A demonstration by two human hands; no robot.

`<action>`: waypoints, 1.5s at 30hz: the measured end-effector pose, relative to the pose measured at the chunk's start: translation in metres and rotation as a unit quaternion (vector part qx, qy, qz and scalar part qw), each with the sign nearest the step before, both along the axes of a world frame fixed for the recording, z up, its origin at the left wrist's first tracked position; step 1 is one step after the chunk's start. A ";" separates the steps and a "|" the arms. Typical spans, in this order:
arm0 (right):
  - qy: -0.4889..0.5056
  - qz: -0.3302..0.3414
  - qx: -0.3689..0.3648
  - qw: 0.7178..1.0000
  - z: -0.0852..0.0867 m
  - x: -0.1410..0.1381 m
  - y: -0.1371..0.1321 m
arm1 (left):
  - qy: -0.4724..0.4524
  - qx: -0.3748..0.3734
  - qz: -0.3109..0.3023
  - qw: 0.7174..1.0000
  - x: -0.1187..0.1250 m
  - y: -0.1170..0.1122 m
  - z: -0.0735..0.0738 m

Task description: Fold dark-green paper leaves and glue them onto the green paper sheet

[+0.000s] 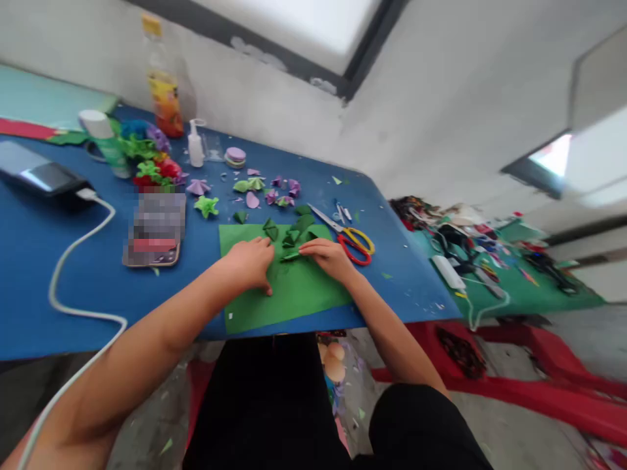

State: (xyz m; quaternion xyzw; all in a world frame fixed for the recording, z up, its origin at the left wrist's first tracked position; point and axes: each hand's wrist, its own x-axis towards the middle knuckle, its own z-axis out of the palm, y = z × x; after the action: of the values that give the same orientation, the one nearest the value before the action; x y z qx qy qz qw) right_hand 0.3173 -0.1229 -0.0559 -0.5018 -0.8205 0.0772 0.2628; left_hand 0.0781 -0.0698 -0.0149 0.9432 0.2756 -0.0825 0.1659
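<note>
A green sheet of paper or felt (284,294) lies on the blue table in front of me. My left hand (252,261) rests on its left part, thumb and fingers apart, holding nothing. From the right, my right hand (333,258) pinches the end of a small folded green piece (290,255) low over the sheet. Just beyond it sit dark green folded pieces (292,236), and another folded green piece (270,228) stands near my left fingertips. Scissors (350,241) with red and yellow handles lie open beside the sheet's right edge.
Purple and green paper flowers (206,206) are scattered farther back. On the left are a phone (157,225), a power bank (49,176) with a white cable (63,261), and a spray can (105,143). A drink bottle (164,91) and small white bottle (196,147) stand by the wall.
</note>
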 end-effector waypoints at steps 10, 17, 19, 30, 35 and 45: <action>-0.053 0.070 -0.009 0.996 0.016 -0.010 -0.009 | 0.002 -0.005 0.008 1.000 -0.001 0.001 -0.002; 0.009 0.004 0.031 0.999 0.015 0.004 -0.011 | 0.002 -0.010 0.016 1.000 -0.003 0.004 0.000; 0.023 -0.018 0.062 0.998 0.014 0.008 -0.010 | 0.006 -0.018 0.020 1.000 -0.004 0.005 0.001; -0.154 0.099 0.061 0.981 0.015 0.005 -0.018 | 0.038 -0.024 0.032 0.998 -0.004 0.001 0.005; -0.206 0.119 0.073 0.969 0.020 -0.001 -0.022 | 0.036 -0.024 0.031 0.999 -0.005 0.003 0.004; 0.013 -0.099 0.201 0.975 0.020 0.000 -0.022 | 0.037 -0.015 0.028 0.999 -0.006 0.004 0.002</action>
State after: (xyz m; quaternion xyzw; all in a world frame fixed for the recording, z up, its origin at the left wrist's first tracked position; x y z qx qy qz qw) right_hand 0.3170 -0.1446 -0.0360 -0.5166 -0.7619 -0.1090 0.3752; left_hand 0.0721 -0.0654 -0.0132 0.9287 0.3070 -0.1170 0.1718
